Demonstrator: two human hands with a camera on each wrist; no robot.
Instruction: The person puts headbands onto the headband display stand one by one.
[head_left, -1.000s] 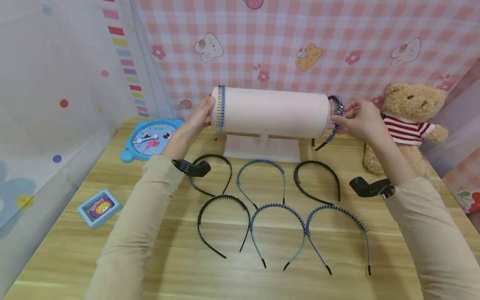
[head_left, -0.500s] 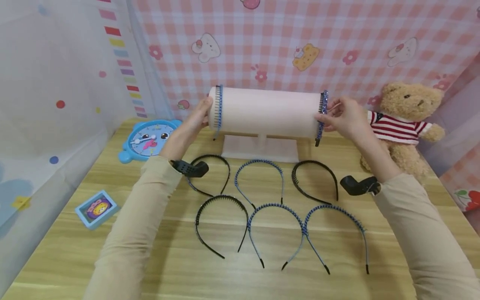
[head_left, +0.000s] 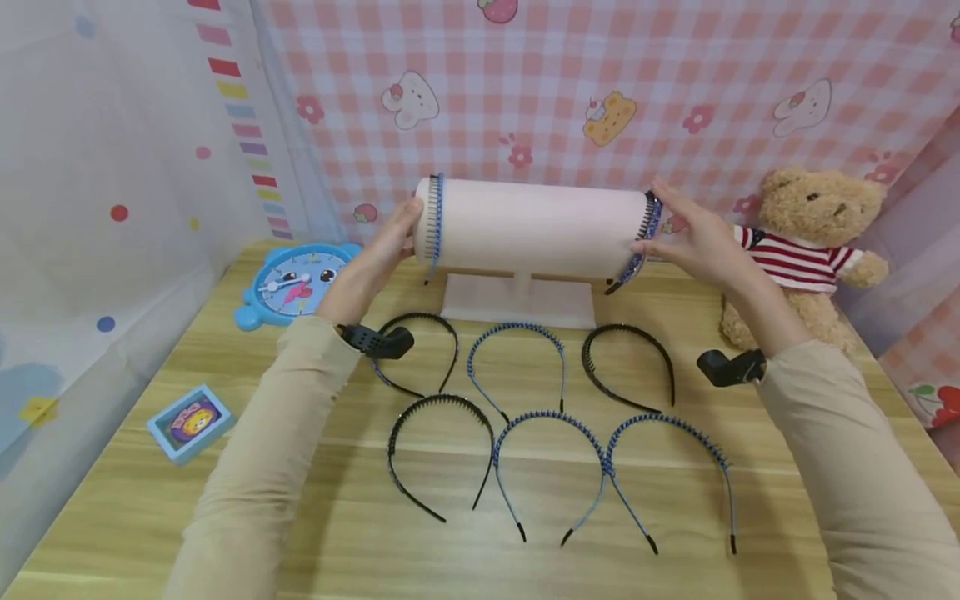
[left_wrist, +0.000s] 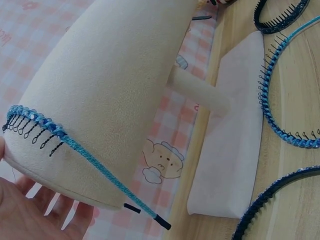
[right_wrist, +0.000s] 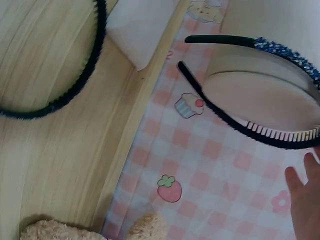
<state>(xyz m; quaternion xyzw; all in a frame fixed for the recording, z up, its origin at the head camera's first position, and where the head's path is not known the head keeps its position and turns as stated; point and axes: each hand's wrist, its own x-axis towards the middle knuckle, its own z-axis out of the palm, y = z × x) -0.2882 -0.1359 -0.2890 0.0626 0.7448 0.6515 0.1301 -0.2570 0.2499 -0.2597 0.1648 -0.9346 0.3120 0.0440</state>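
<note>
A pale pink roll-shaped headband stand [head_left: 540, 225] stands at the back of the table. My left hand [head_left: 386, 246] grips its left end; in the left wrist view, fingers [left_wrist: 77, 220] lie against that end. A light-blue beaded headband [head_left: 437, 221] with thin teeth sits around the roll near there. At the right end, my right hand [head_left: 697, 237] holds a black toothed headband with glittery blue stones [head_left: 651, 221], thumb in front and a finger at the top. In the right wrist view this headband sits askew, one arm over the roll, the other outside its end face.
Several headbands lie in two rows on the wooden table, among them a black one [head_left: 630, 404] and a blue one [head_left: 551, 414]. A blue clock [head_left: 300, 283] and a small blue box [head_left: 191, 423] are at left, a teddy bear [head_left: 810, 250] at right.
My right hand has brought the glittery headband left onto the roll's right end, where it now tilts. Its fingers have spread wider. My left hand stays at the left end.
</note>
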